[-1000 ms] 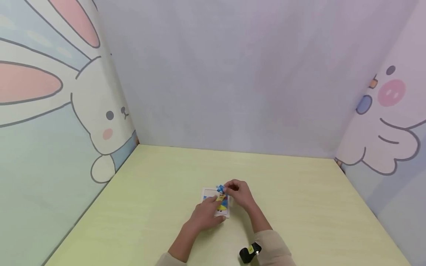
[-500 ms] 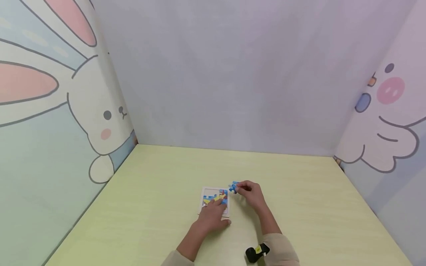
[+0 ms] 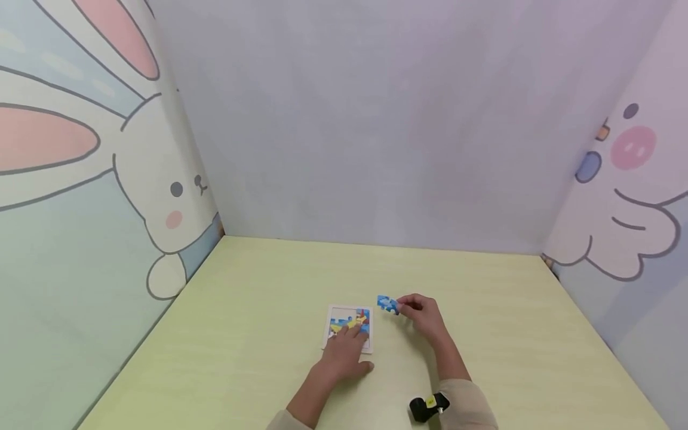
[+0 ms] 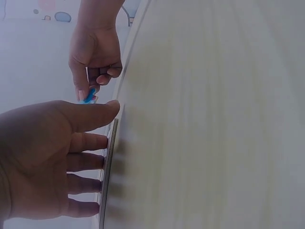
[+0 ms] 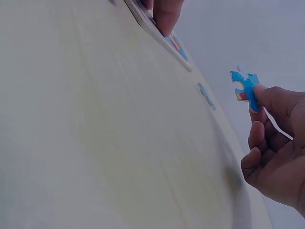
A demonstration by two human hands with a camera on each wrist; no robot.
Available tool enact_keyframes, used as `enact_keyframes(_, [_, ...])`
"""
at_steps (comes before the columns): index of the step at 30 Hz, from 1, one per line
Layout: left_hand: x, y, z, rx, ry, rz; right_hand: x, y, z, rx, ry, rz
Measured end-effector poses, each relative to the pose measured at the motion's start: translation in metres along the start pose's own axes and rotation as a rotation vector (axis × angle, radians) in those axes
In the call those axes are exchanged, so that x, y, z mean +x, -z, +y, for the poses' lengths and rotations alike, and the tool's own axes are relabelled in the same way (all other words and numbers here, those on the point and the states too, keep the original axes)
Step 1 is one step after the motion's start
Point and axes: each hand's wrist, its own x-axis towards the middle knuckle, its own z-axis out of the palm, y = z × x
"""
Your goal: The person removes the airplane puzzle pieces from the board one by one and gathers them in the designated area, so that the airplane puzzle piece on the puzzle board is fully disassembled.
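A small framed jigsaw puzzle [image 3: 369,345] lies on the table, partly filled with blue, yellow and red pieces; bare board shows at its upper left. The left hand [image 3: 344,355] rests on it with straight fingers, covering its lower part, the thumb out to the side. To the right of the frame, the right hand [image 3: 427,316] pinches a blue jigsaw piece [image 5: 248,88] between thumb and fingertips, raised above the table. Another blue jigsaw piece [image 5: 207,97] lies flat on the table between the frame and the right hand.
The pale yellow table [image 3: 258,298] runs back to a plain grey cloth wall [image 3: 365,131]. Side walls carry a cartoon rabbit [image 3: 172,203] and a pig-nosed animal [image 3: 634,149]. A black device [image 3: 429,407] sits at the right wrist.
The right hand has drawn back to the right from above the frame, carrying the blue jigsaw piece. The left hand has slid slightly down on the frame, uncovering more of the picture.
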Motion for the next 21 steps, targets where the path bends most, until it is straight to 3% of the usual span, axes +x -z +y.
enact_keyframes(10, [-0.004,0.003,-0.002,-0.031,-0.004,-0.006,0.005,0.015,0.008,-0.037,-0.023,-0.016])
enact_keyframes(21, [-0.003,0.001,-0.002,-0.020,-0.026,-0.001,0.021,0.029,0.014,-0.126,0.019,-0.045])
